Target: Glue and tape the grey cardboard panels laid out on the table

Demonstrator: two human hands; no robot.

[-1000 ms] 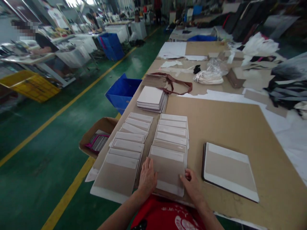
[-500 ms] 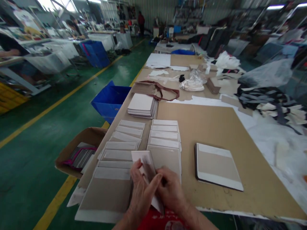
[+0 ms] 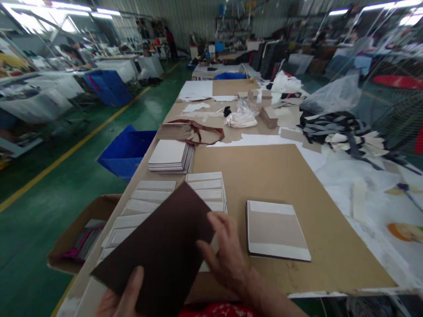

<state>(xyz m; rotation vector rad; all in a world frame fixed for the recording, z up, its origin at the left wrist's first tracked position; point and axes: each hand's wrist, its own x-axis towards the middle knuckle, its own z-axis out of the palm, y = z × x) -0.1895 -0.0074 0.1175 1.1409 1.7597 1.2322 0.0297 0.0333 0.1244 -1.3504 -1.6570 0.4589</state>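
Note:
A dark brown rectangular panel (image 3: 165,246) is held tilted above the near left of the table. My left hand (image 3: 124,295) grips its lower left part, thumb on the dark face. At its right edge is my right hand (image 3: 224,251), thumb and fingers apart around the edge, the palm not closed on it. Under and behind the panel lie overlapping pale panels in two rows, the left row (image 3: 153,185) and the right row (image 3: 205,176), partly hidden. To the right a small stack of pale-faced panels (image 3: 277,229) with dark edges lies flat.
Farther up the table (image 3: 264,167) are a stack of white boards (image 3: 167,154), brown straps (image 3: 211,132) and a plastic bag (image 3: 243,115). Dark fabric strips (image 3: 337,127) lie at right. A blue bin (image 3: 125,149) and a cardboard box (image 3: 62,242) stand left of the table.
The piece between my hands has been turned and its broad dark face now shows. My left hand has moved down and left, and my right hand's fingers have spread. The view has shifted right.

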